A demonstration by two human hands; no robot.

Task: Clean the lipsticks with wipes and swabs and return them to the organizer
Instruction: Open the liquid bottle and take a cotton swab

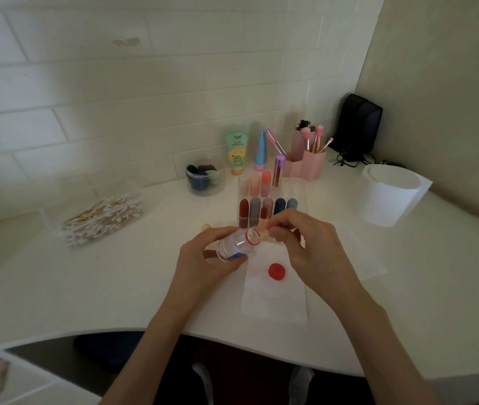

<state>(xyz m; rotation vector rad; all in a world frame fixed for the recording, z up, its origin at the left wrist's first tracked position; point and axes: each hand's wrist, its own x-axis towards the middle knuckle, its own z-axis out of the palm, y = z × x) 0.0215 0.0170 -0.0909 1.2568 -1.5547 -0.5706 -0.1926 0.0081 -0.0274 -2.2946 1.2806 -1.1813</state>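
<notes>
My left hand (203,260) curls its fingers round a small clear plastic bottle (235,244) with a red ring at its neck, tipped so that its open mouth points to three o'clock; my right hand (305,247) pinches a thin wooden-stemmed cotton swab (263,235) between thumb and forefinger, its tip at that mouth, though I cannot tell whether it goes inside; both hands hover just above the white table (86,285). At five o'clock from the bottle a round red screw cap (277,271) lies on a flat white wipe (273,302). At twelve o'clock, just beyond my knuckles, stands the clear acrylic organizer (300,197); capped lipsticks (254,210) in dark red, grey, pink and blue stand upright in its front row, peach ones behind. At ten o'clock, well apart, rests a clear plastic box of cotton swabs (103,217); at two o'clock stands a white paper roll (388,194).
</notes>
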